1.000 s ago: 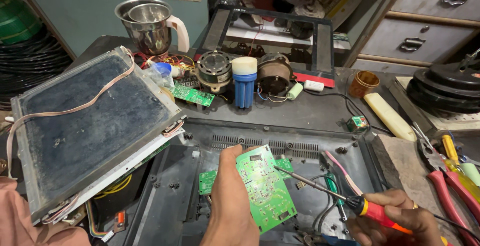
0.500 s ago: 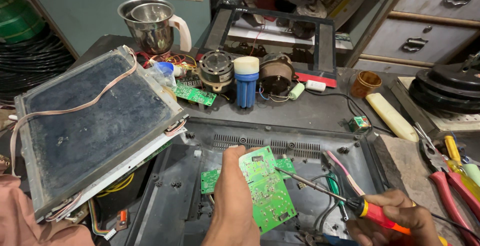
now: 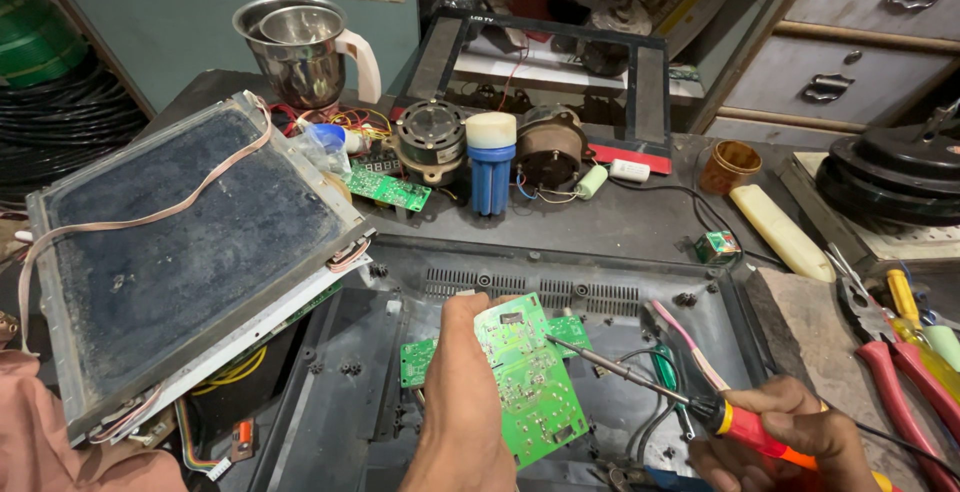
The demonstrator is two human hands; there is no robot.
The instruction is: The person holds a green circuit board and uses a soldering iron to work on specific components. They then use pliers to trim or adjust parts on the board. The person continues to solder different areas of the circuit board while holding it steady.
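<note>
Dusty grey panel leans left; motors, probably, behind board.

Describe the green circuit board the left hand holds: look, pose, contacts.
The green rectangular circuit board shows its solder side: pale traces, small silvery joints, a dark chip near the top. It is tilted up over the open dark plastic casing, gripped at its left edge by the left hand. The thin metal tip of the red-and-yellow-handled soldering iron, held by the right hand, meets its right edge.

Matt green circuit board, shiny steel jar, dusty dark panel, glossy plastic-handled screwdriver.
</note>
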